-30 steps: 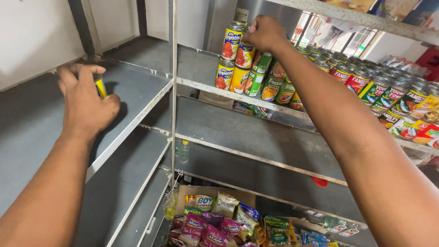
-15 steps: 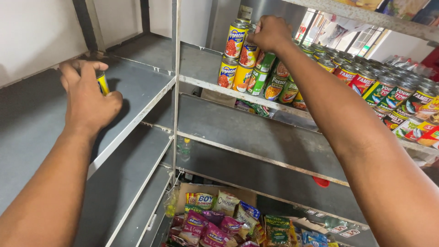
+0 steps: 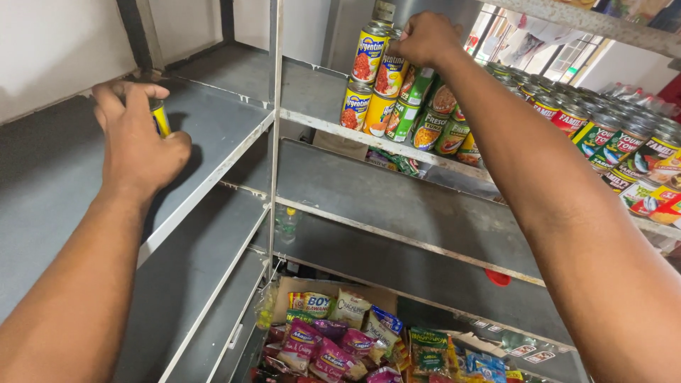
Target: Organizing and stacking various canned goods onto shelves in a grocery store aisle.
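On the grey shelf (image 3: 213,135) at the far left, the left hand (image 3: 138,138) is wrapped around a small yellow can (image 3: 160,117), which stands upright with its long axis vertical and its top up; only a strip of it shows between the fingers. Against the pictures from a second ago, this hand and can have hardly shifted, so the can looks set down on the shelf but not let go. Further right, past the metal post (image 3: 275,128), the right hand (image 3: 425,35) reaches to the stacked tins (image 3: 383,85) and its fingers close over the top of the upper red-labelled tin (image 3: 390,71); it too sits much where it was. That tin stands upright, long axis vertical, label facing outward. Below lies a box of snack packets (image 3: 333,333).
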